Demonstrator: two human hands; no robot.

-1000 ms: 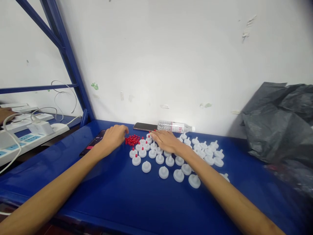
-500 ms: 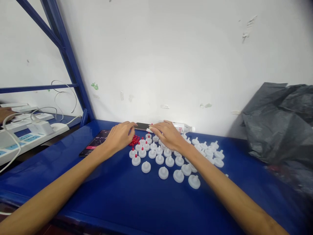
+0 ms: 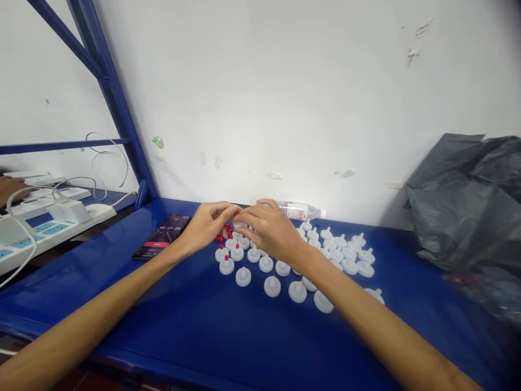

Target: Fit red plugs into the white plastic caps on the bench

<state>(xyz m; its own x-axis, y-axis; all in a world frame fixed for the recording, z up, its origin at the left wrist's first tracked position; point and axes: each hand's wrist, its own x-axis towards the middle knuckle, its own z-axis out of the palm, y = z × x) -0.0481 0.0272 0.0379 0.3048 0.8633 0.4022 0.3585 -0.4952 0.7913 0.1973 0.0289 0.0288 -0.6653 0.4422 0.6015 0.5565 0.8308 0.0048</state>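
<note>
Both hands meet above the far end of a spread of several white plastic caps [image 3: 272, 285] on the blue table [image 3: 203, 336]. My left hand [image 3: 207, 225] pinches a small red piece between its fingertips. My right hand [image 3: 271, 228] is closed on a white cap that is mostly hidden by its fingers. The fingertips of the two hands touch. A small heap of red pieces [image 3: 222, 234] lies just under the left hand. A few caps at the left of the spread [image 3: 227, 264] carry red tips.
A phone showing a timer [image 3: 163, 243] lies left of the hands. A water bottle [image 3: 299, 210] lies along the wall. A dark plastic bag [image 3: 468, 201] fills the right side. Power strips and cables [image 3: 44, 217] sit at left, with another person's hand [image 3: 10, 187] there.
Both hands lifted from the table and came together; the left left the red heap with a red piece, the right rose from the caps with a white cap.
</note>
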